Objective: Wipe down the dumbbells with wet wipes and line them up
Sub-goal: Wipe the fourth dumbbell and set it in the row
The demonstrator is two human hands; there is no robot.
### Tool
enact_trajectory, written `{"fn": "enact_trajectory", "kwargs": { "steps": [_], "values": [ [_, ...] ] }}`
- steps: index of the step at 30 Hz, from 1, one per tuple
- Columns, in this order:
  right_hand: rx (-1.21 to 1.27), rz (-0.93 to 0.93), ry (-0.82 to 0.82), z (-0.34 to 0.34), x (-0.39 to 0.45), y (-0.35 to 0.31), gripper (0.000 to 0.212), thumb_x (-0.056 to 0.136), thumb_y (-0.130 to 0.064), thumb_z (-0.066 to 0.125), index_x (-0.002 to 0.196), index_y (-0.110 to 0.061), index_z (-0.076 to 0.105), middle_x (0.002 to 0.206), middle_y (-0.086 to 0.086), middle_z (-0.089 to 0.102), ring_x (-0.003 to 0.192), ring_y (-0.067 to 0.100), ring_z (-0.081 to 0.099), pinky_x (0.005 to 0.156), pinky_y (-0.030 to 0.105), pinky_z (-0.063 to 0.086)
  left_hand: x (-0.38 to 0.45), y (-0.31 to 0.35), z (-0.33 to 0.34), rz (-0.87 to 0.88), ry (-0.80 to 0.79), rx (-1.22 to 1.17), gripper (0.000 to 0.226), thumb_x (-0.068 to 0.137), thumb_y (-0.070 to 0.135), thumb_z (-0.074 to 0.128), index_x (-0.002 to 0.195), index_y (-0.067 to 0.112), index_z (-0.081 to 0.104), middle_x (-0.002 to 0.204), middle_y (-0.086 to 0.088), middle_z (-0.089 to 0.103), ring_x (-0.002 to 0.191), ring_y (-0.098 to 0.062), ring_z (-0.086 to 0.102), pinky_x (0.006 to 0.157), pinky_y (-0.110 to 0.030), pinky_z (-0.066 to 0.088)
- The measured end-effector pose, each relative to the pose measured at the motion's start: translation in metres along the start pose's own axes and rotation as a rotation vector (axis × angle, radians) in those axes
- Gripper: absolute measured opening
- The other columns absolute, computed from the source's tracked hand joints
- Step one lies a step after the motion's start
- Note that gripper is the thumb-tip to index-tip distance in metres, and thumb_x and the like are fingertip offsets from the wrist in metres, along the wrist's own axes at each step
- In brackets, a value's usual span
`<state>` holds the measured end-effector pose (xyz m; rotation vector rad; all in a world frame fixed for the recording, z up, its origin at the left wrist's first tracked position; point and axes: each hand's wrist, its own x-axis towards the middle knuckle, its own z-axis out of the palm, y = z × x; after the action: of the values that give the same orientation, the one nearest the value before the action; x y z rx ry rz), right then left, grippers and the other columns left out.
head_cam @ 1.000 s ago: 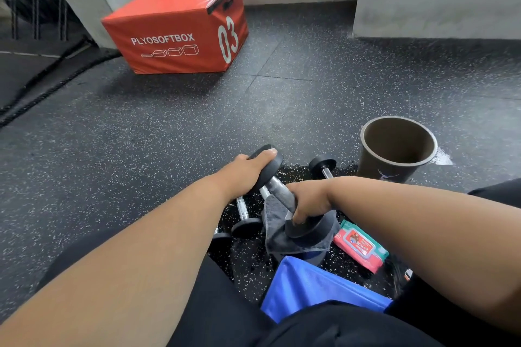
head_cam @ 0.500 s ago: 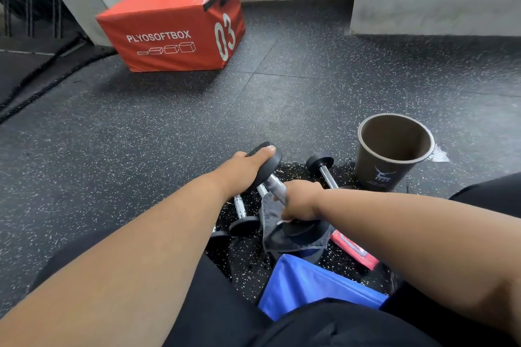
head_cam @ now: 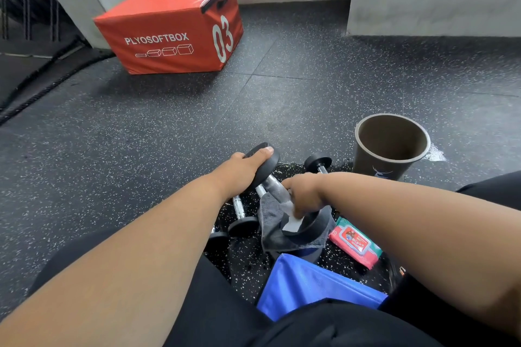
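Observation:
A black dumbbell [head_cam: 267,169] with a chrome handle lies tilted over a grey cloth [head_cam: 270,220]. My left hand [head_cam: 242,172] grips its far head. My right hand [head_cam: 304,194] holds a white wet wipe [head_cam: 291,220] against the near head and handle. Two more small dumbbells sit on the floor: one to the left [head_cam: 239,211] and one behind my right hand [head_cam: 318,163]. A red pack of wet wipes [head_cam: 355,242] lies to the right on the speckled floor.
A brown bin [head_cam: 392,146] stands open at the right. A red plyo box [head_cam: 174,28] sits at the back left. A blue bag [head_cam: 315,284] lies near my black-clad legs. Grey walls close the back.
My right hand has slid up the handle from the near head, uncovering the white wipe. My left hand keeps its grip on the far head.

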<state>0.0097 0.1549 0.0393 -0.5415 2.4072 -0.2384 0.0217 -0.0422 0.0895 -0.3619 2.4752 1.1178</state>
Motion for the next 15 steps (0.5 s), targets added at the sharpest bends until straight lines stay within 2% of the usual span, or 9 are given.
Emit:
{"fn": "enact_trajectory", "kwargs": {
  "steps": [2, 5, 10, 12, 15],
  "values": [
    [-0.018, 0.014, 0.005, -0.007, -0.002, 0.004, 0.062, 0.077, -0.030, 0.091, 0.131, -0.028, 0.058, 0.115, -0.004, 0.065, 0.105, 0.024, 0.062, 0.084, 0.032, 0.046, 0.000, 0.000, 0.000, 0.006, 0.006, 0.003, 0.097, 0.086, 0.093, 0.051, 0.154, 0.023, 0.048, 0.142, -0.004, 0.059, 0.123, -0.029, 0.060, 0.103, -0.045, 0.042],
    [-0.014, 0.033, 0.021, -0.013, -0.005, 0.009, 0.059, 0.076, -0.027, 0.093, 0.127, -0.026, 0.062, 0.108, -0.006, 0.062, 0.100, 0.021, 0.059, 0.078, 0.029, 0.041, 0.002, 0.000, 0.000, 0.012, 0.008, 0.007, 0.102, 0.086, 0.094, 0.051, 0.158, 0.022, 0.046, 0.149, -0.005, 0.057, 0.127, -0.030, 0.058, 0.104, -0.044, 0.041],
    [-0.071, 0.035, 0.044, -0.017, -0.008, 0.009, 0.054, 0.076, -0.028, 0.093, 0.122, -0.023, 0.063, 0.115, -0.002, 0.069, 0.100, 0.022, 0.062, 0.072, 0.032, 0.044, 0.002, 0.000, 0.000, 0.016, 0.005, 0.008, 0.104, 0.084, 0.095, 0.050, 0.160, 0.023, 0.044, 0.151, -0.005, 0.055, 0.125, -0.029, 0.056, 0.105, -0.045, 0.040],
    [-0.085, 0.028, 0.060, -0.016, -0.009, 0.007, 0.060, 0.075, -0.029, 0.093, 0.124, -0.026, 0.060, 0.116, -0.003, 0.068, 0.099, 0.023, 0.062, 0.073, 0.032, 0.045, 0.002, 0.000, 0.000, 0.017, 0.009, 0.007, 0.102, 0.086, 0.093, 0.050, 0.160, 0.023, 0.043, 0.149, -0.004, 0.055, 0.125, -0.028, 0.054, 0.105, -0.044, 0.039],
    [-0.113, -0.006, 0.076, -0.016, -0.012, 0.003, 0.076, 0.076, -0.027, 0.092, 0.138, -0.029, 0.049, 0.110, -0.004, 0.063, 0.097, 0.025, 0.061, 0.074, 0.033, 0.045, 0.002, 0.000, 0.000, 0.019, 0.003, 0.021, 0.101, 0.086, 0.094, 0.049, 0.156, 0.022, 0.047, 0.145, -0.004, 0.056, 0.125, -0.029, 0.057, 0.102, -0.044, 0.040]
  ]
}}
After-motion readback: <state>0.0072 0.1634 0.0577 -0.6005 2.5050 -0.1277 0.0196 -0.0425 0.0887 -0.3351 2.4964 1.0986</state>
